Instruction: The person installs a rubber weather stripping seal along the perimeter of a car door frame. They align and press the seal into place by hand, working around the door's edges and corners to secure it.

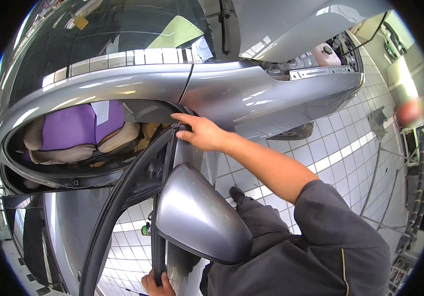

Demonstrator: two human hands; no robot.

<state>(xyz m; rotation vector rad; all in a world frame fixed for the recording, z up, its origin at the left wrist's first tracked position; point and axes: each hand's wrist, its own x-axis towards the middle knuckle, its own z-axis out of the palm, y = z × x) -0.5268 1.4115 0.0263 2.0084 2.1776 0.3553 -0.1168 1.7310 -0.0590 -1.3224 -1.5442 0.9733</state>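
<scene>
Beside a silver car, its front door stands swung open. A long black strip runs along the door's window edge, past the silver side mirror. My right hand is at the strip's front end, thumb and forefinger on either side of it, the other fingers partly hidden. Lower in the view, my left hand is closed round the strip farther back, thumb on top; its wrist is cut off by the picture's edge. A small green and black round part sits beside the strip, its kind unclear.
Inside the doorway are seats with purple covers. The raised hood exposes the engine bay and a pale reservoir. A front wheel shows below the fender. Tiled floor extends to the right, with a thin stand.
</scene>
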